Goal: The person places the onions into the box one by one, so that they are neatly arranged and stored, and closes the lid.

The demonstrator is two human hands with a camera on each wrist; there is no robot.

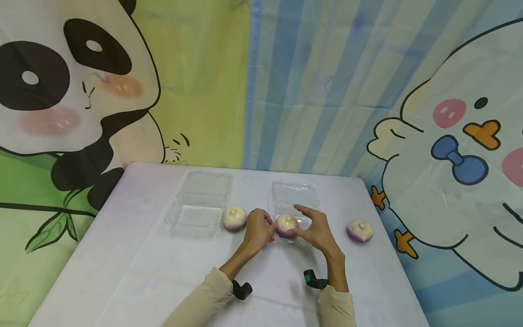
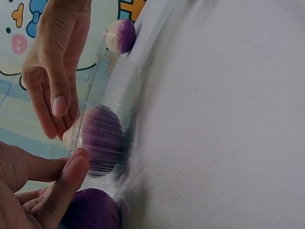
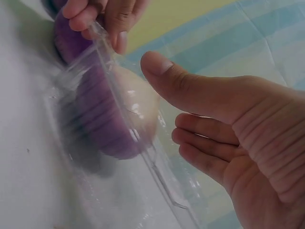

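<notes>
A purple-and-white turnip [image 1: 287, 224] sits in the near half of the right clear plastic clamshell box [image 1: 295, 194], whose lid lies folded back. My left hand [image 1: 259, 229] pinches the box's left rim, thumb and fingers at the edge in the left wrist view. In the right wrist view, my right hand [image 3: 228, 124] is spread with thumb and fingers apart beside the turnip [image 3: 136, 109], gripping nothing. Just left of my left hand, a second turnip [image 1: 234, 219] rests on the table.
Another open clamshell box [image 1: 200, 204] lies at the left on the white table [image 1: 135, 272]. A third turnip [image 1: 359, 231] sits near the table's right side. Behind the table hangs a printed cartoon curtain [image 1: 310, 81].
</notes>
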